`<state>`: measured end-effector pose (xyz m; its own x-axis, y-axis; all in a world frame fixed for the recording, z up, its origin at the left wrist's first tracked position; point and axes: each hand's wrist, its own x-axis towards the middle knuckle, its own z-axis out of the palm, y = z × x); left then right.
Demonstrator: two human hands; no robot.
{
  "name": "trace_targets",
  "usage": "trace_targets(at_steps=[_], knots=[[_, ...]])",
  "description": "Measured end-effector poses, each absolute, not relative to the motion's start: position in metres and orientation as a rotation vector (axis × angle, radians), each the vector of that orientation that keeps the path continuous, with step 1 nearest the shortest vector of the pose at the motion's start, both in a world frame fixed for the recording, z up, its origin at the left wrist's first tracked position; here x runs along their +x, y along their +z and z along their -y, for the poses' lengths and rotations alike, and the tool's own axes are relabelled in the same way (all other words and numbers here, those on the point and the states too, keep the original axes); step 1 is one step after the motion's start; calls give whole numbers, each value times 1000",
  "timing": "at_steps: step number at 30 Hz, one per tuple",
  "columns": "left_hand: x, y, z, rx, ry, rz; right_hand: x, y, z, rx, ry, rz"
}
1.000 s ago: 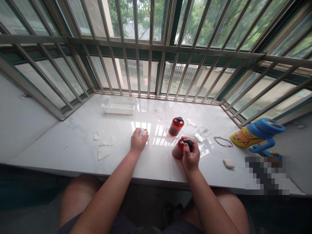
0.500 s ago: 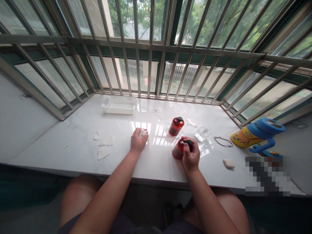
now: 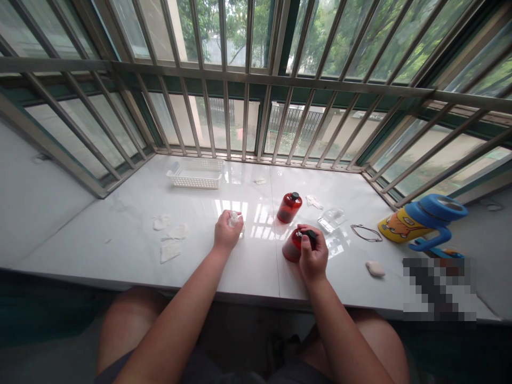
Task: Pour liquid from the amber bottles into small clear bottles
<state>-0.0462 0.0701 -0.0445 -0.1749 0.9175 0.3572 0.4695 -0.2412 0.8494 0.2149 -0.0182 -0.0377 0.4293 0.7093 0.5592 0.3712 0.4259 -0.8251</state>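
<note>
Fingers of the right hand [image 3: 313,255] are closing around the black cap of a red translucent plastic bottle [image 3: 291,246] on the white marble bench [image 3: 120,250], while the left hand [image 3: 226,232] is curling shut around a small clear plastic bottle [image 3: 233,217].

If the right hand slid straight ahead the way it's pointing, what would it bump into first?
Probably the second red bottle standing just beyond. The right hand grips the nearer red bottle by its black cap, pointing forward and slightly left; depth is hard to judge.

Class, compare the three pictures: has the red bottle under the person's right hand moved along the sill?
No. The red bottle sits where it did, just right of the sill seam, under the right hand.
</note>
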Motion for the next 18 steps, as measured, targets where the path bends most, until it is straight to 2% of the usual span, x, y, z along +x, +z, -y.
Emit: trace_targets(at_steps=[18], knots=[[-46, -45, -69, 1648, 1399, -1568, 215, -39, 18, -1162, 288, 1170]])
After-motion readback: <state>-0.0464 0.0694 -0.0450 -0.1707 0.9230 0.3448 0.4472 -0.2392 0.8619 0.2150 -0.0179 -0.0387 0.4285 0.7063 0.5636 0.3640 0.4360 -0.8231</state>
